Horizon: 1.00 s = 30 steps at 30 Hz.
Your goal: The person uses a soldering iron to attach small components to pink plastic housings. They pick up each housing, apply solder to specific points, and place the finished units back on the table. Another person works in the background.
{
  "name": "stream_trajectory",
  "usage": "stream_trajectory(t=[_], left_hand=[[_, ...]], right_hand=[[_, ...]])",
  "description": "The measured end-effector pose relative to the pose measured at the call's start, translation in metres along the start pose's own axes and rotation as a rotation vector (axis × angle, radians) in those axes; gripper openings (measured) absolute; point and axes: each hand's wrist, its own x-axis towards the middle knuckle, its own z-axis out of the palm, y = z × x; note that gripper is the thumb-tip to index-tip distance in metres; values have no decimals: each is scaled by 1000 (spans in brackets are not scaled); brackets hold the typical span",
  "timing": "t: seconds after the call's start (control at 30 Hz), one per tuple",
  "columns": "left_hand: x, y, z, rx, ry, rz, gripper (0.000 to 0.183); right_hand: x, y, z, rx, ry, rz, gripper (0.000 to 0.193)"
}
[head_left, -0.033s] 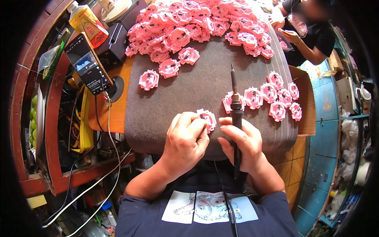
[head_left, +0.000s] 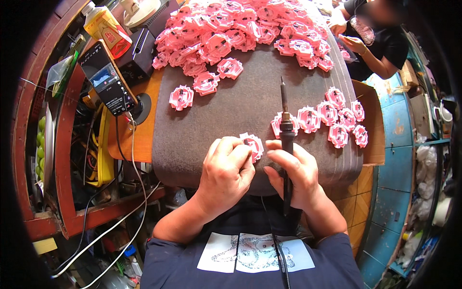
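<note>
My left hand is closed, with thumb and fingers pinched together at the left edge of a pink plastic part. Its fingers cover part of that piece, which lies near the front of the mat. Just to the right, my right hand grips a black soldering iron, the metal tip pointing up and away from me. Thumb and forefinger of that hand stay spread toward the pink part, without touching it. Behind the iron lies another pink part, partly hidden by it.
A large heap of pink parts covers the far side of the dark mat; several more lie at the right. A phone stands on the left beside a bottle. At the far right another person's hand works.
My right hand and the soldering iron have shifted very slightly up and to the left. My left hand and the pink part stay in place.
</note>
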Motion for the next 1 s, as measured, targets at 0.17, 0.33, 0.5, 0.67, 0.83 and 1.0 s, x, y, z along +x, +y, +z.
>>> stream_trajectory(t=[0.17,0.33,0.5,0.67,0.83,1.0], left_hand=[[0,0,0,-10,-2,10,17],[0,0,-1,-23,-6,11,18],[1,0,0,-11,-12,12,19],[1,0,0,-21,-7,16,18],[1,0,0,-32,-4,8,19],[1,-1,0,-21,-3,23,21]], right_hand=[[-2,8,9,46,-62,71,56],[9,5,9,12,-162,132,61],[14,10,13,18,-155,78,60],[16,9,12,19,-174,86,61],[15,9,13,20,-192,113,61],[14,9,14,21,-188,117,60]])
